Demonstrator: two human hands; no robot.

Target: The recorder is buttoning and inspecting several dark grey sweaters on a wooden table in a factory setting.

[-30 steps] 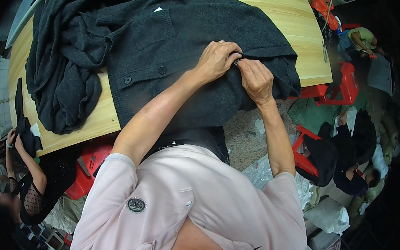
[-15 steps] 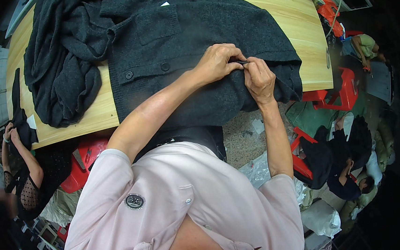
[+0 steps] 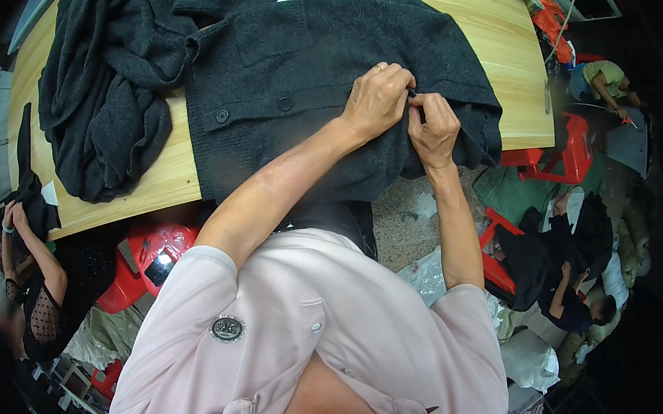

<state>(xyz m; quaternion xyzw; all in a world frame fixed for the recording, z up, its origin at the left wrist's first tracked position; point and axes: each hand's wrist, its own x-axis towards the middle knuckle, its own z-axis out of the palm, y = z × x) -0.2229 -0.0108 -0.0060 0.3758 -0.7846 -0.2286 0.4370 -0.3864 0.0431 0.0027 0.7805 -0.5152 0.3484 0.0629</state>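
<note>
Head | left hand (image 3: 378, 98), ring (image 3: 380, 68) newly showing | right hand (image 3: 435, 127) beside | fingers (image 3: 398, 79) of both clamped on cardigan (image 3: 350, 42)

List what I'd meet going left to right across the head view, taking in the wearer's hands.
A co-worker's hands → bunched dark grey knit fabric → first dark button → second dark button → left hand → right hand → upper-right red plastic stool.
</note>
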